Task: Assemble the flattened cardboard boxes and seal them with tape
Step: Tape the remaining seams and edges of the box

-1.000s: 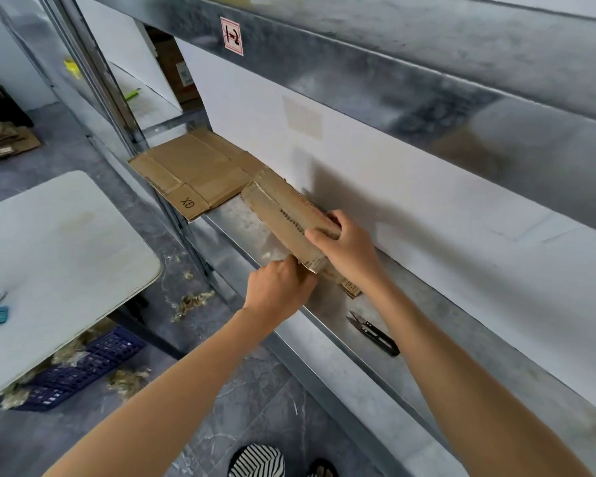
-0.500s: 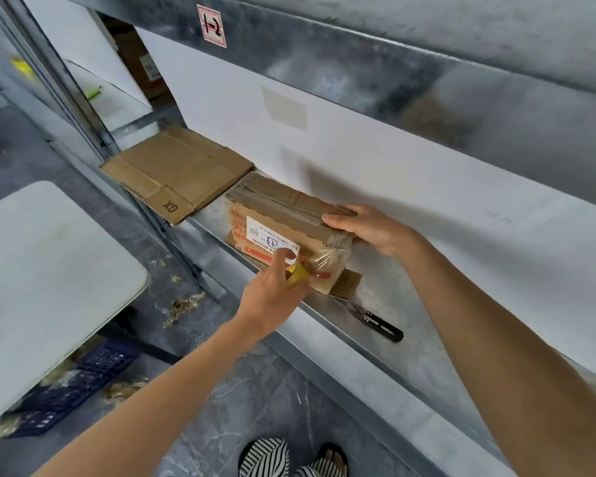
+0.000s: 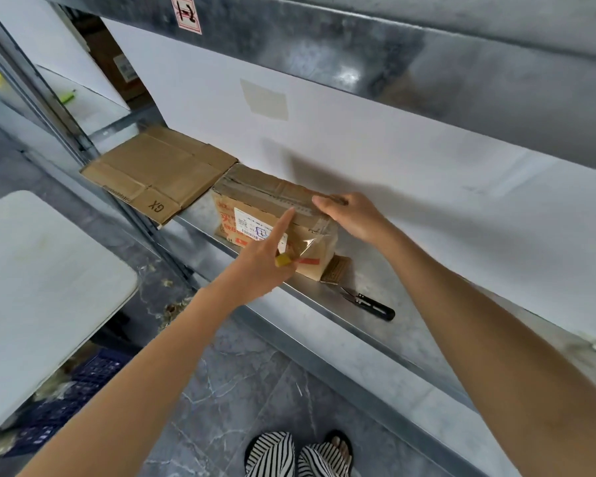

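A small cardboard box (image 3: pixel 255 197) with a white label stands upright on the metal shelf (image 3: pixel 324 325). My right hand (image 3: pixel 355 218) grips its top right end, thumb lying along the taped top seam, fingers curled over the far edge. My left hand (image 3: pixel 265 259) is at the box's front face. It pinches a yellow-ended strip of clear tape (image 3: pixel 307 246) that runs to the box's front right corner, while its index finger points straight up to the top edge. A loose cardboard flap (image 3: pixel 336 270) sticks out beside the box's right end.
Flattened cardboard (image 3: pixel 159 177) marked GX lies on the shelf left of the box. Black snips (image 3: pixel 369 302) lie on the shelf to the right. A white table (image 3: pixel 49 270) stands at the left, with a blue crate (image 3: pixel 83 383) and shreds under it. A white panel backs the shelf.
The box, held tilted a second ago, now stands upright on the shelf. My left hand has drawn tape off the front corner and raised its index finger to the top edge.
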